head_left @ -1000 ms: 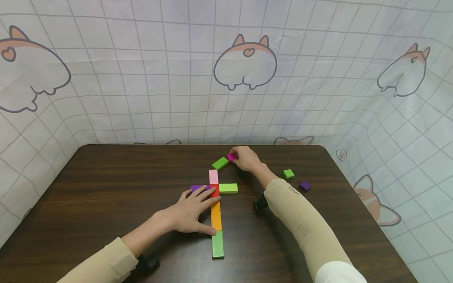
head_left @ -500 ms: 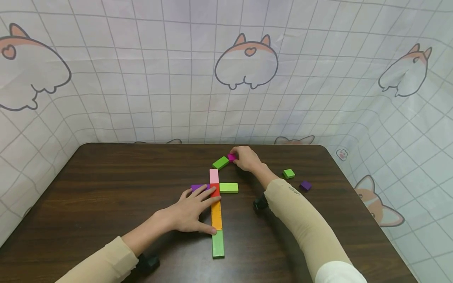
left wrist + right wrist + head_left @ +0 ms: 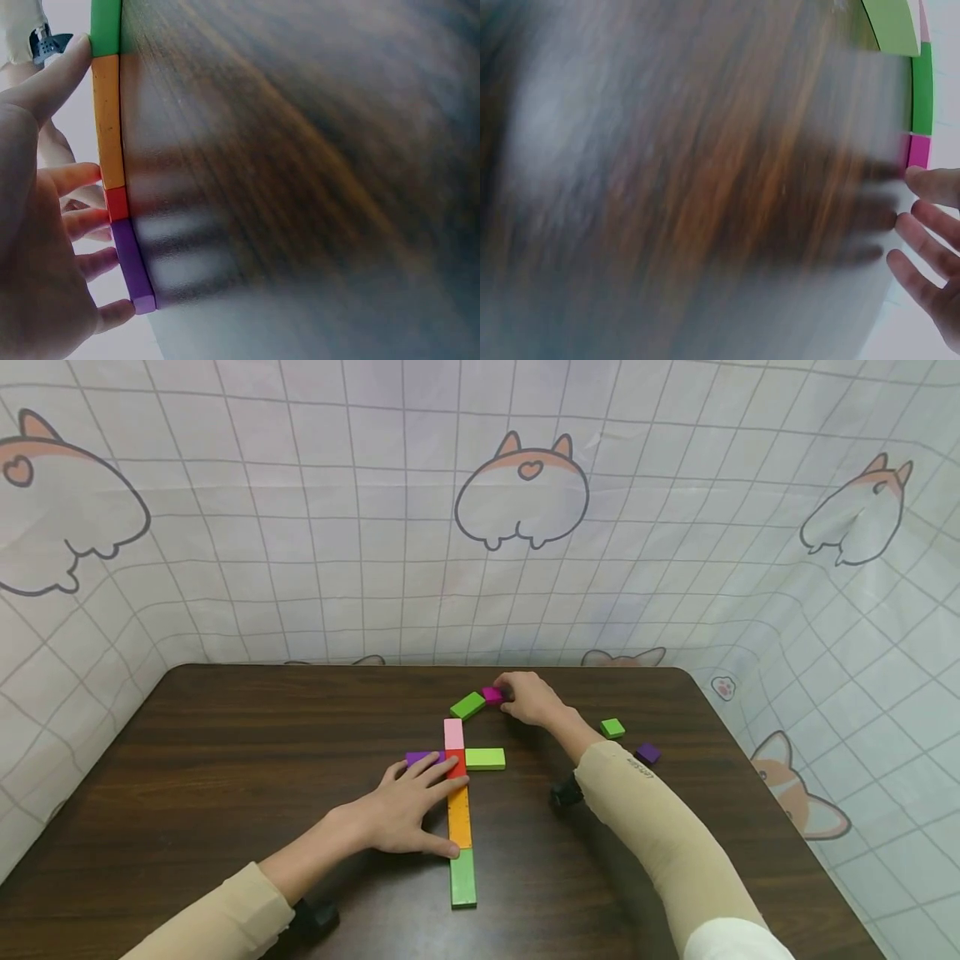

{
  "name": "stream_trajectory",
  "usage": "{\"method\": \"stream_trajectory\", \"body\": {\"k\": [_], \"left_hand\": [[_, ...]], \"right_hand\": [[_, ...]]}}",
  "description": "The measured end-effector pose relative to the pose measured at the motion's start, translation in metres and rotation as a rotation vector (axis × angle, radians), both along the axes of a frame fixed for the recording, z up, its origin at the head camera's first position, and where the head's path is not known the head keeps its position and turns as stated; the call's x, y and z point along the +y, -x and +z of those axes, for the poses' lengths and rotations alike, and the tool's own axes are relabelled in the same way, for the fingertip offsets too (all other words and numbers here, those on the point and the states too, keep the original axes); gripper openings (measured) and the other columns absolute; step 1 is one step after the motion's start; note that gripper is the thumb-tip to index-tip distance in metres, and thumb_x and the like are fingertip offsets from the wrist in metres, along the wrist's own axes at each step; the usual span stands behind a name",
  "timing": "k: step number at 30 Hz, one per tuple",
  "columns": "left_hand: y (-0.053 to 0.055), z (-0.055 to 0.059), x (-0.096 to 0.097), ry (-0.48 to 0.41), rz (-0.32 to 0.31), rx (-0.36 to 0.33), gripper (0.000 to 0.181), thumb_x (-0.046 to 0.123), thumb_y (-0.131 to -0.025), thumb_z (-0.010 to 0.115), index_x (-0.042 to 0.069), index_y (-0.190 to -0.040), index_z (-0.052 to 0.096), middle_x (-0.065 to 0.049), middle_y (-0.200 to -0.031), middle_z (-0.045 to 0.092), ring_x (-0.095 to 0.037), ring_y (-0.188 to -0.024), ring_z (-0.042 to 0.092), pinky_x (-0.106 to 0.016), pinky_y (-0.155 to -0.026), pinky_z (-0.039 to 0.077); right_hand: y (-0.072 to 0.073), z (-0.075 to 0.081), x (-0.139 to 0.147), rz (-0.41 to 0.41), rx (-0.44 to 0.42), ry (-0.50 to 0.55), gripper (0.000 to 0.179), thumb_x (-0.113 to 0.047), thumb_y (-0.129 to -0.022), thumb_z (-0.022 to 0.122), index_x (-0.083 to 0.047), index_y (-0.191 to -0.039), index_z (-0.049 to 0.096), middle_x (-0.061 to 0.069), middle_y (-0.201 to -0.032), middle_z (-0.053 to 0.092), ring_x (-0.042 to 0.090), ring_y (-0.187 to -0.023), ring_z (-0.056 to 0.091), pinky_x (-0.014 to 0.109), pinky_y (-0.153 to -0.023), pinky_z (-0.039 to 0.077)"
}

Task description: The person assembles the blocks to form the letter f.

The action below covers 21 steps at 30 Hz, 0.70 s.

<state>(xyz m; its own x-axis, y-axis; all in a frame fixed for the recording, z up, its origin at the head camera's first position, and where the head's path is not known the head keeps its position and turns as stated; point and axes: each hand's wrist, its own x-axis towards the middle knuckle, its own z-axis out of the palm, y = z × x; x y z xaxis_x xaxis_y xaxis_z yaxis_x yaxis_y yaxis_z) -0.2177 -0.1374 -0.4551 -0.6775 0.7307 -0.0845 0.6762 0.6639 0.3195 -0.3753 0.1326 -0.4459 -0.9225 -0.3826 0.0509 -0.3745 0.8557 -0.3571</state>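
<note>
A line of wooden blocks runs up the table: green (image 3: 462, 881), orange (image 3: 459, 822), red (image 3: 453, 762) and pink (image 3: 453, 733). A purple block (image 3: 420, 758) and a lime block (image 3: 485, 759) flank the red one. My left hand (image 3: 401, 814) lies with spread fingers; in the left wrist view its fingertips touch the orange, red and purple (image 3: 133, 262) blocks. Beyond the pink block sits a slanted green block (image 3: 468, 706), meeting a small magenta block (image 3: 491, 695). Beside the magenta block, my right hand (image 3: 534, 700) has its fingers apart, thumb close to the block's end (image 3: 919, 152).
To the right, a small green block (image 3: 612, 728) and a small dark purple block (image 3: 647, 754) lie loose on the dark wooden table (image 3: 285, 735). A white grid-patterned cloth (image 3: 337, 527) hangs behind the table's far edge.
My right hand has shifted slightly right and its fingers have come off the magenta block, which stays against the green one. The left hand stays in place.
</note>
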Motion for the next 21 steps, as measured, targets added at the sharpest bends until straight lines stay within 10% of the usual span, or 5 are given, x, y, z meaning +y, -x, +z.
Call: {"method": "stream_trajectory", "body": {"k": [21], "left_hand": [[-0.004,0.004,0.001,0.013,-0.001,0.014,0.098,0.075,-0.085,0.065,0.02,-0.161,0.037,-0.008,-0.169,0.023,-0.037,-0.155,0.012,-0.072,-0.112,0.014]], "right_hand": [[-0.022,0.012,0.043,0.093,-0.015,-0.088,0.035,-0.009,-0.097,0.071,0.002,-0.129,0.066,0.017,-0.129,0.066,0.034,-0.121,0.06,0.049,-0.102,0.047]]}}
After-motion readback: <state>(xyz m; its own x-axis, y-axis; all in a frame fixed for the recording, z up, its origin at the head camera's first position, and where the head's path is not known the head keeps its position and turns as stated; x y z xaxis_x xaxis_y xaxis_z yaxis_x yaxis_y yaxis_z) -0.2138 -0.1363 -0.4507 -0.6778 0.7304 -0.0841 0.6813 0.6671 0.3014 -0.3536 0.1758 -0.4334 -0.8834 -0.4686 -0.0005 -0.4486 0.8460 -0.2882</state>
